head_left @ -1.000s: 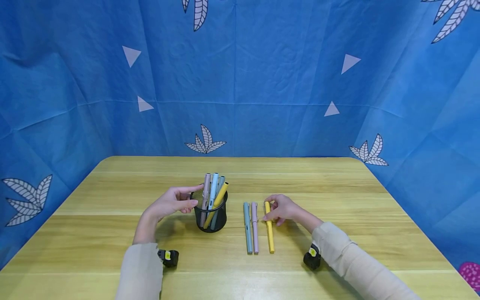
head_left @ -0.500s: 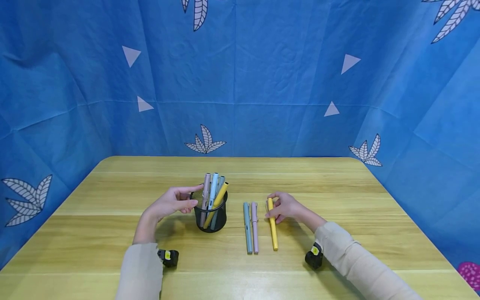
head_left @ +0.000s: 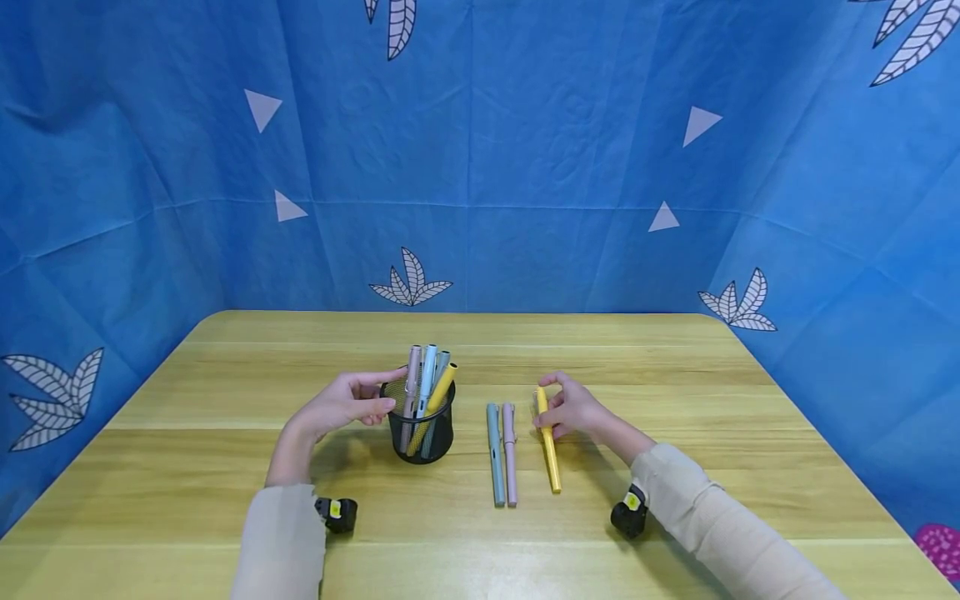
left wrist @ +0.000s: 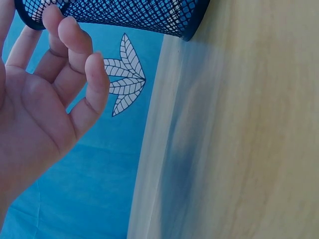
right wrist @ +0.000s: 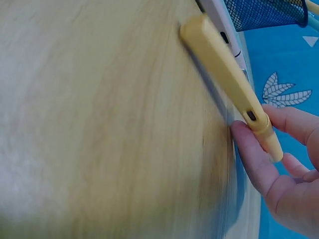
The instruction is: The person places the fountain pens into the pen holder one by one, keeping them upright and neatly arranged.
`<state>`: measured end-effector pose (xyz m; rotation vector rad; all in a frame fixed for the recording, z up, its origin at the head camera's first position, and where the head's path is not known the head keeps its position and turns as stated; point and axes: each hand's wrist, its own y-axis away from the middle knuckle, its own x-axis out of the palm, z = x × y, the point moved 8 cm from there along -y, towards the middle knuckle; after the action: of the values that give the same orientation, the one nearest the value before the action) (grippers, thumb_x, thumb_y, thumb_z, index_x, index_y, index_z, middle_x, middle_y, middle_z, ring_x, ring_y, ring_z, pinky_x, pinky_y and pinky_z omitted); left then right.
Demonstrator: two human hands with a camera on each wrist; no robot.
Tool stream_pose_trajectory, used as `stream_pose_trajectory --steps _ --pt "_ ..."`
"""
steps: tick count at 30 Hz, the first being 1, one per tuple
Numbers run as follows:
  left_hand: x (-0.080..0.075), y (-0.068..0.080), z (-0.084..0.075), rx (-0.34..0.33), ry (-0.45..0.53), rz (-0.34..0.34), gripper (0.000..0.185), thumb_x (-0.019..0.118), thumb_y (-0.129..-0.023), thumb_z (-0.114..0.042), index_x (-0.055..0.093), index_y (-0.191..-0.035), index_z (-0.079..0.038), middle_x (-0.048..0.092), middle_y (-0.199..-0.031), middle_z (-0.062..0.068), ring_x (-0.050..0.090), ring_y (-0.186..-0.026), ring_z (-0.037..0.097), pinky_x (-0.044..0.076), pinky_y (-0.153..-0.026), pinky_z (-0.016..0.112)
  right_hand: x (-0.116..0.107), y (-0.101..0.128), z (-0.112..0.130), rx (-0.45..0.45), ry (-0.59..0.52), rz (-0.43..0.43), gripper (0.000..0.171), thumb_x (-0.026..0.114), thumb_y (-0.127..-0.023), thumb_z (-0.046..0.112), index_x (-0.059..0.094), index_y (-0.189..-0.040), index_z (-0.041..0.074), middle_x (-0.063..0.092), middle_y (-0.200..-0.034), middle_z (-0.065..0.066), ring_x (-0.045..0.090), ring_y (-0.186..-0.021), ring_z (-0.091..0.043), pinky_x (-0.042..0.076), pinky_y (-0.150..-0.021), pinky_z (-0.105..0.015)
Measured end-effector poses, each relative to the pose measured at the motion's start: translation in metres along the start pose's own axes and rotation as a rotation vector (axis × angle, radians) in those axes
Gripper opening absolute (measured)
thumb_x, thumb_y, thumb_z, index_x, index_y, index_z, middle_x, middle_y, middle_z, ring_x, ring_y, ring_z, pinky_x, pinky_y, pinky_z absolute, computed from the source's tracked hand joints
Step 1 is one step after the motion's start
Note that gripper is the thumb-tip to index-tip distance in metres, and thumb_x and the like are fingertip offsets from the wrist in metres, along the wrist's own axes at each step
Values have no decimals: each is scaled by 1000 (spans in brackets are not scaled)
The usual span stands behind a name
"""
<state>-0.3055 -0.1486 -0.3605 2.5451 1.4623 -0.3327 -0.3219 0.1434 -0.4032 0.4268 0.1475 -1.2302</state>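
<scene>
With thumb and forefinger at its rim, my left hand [head_left: 339, 407] holds a black mesh pen holder [head_left: 444, 437] upright on the table. Several pens stand in it, among them a mauve one, a light blue pen [head_left: 427, 375] and a yellow one. In the left wrist view, the other fingers [left wrist: 94, 87] are bent below the mesh. My right hand [head_left: 576, 410] pinches another yellow pen [head_left: 552, 463] near its far, capped end. The right wrist view shows this pen [right wrist: 224, 67] slanted, its near end close over the wood.
Left of the held pen, a teal pen [head_left: 496, 458] and a lilac pen [head_left: 511, 458] lie side by side on the wooden table [head_left: 675, 367]. Behind the table's far edge hangs a blue cloth [head_left: 540, 150] with leaf prints. A black wrist camera [head_left: 628, 515] sits below the right sleeve.
My right hand has moved the yellow pen slightly away from me and to the right, apart from the lilac pen, its near end swinging right. The left hand and pen holder stay put.
</scene>
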Motion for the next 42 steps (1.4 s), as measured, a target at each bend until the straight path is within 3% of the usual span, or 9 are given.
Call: stream_pose_trajectory --steps 7,14,28,42 --pt "0 0 -1 3 -6 -1 51 60 -86 -14 42 -134 -7 47 -67 7 49 -61 20 46 -59 33 0 0 3 -10 -23 -10 55 63 -75 -9 36 -122 1 46 -80 -14 57 -59 -21 51 -54 -35" --pt "0 0 -1 -3 -8 -2 50 59 -87 -12 42 -134 -7 47 -67 7 49 -61 19 46 -59 34 -2 2 8 -47 -78 -33 35 62 -78 -8 46 -110 -6 43 -80 -12 52 -57 -17 48 -51 -30" --pt "0 0 -1 8 -9 6 52 61 -86 -15 43 -133 -8 45 -66 7 48 -60 19 46 -60 35 -6 7 28 -101 -127 -97 38 60 -80 -6 46 -116 -8 45 -89 -14 57 -64 -16 51 -64 -42" --pt "0 0 -1 15 -18 3 49 58 -87 -11 42 -133 -7 45 -65 6 49 -60 17 46 -61 36 -11 9 50 -158 -298 -115 35 50 -82 -11 42 -116 -11 42 -91 -16 60 -70 -20 52 -65 -34"
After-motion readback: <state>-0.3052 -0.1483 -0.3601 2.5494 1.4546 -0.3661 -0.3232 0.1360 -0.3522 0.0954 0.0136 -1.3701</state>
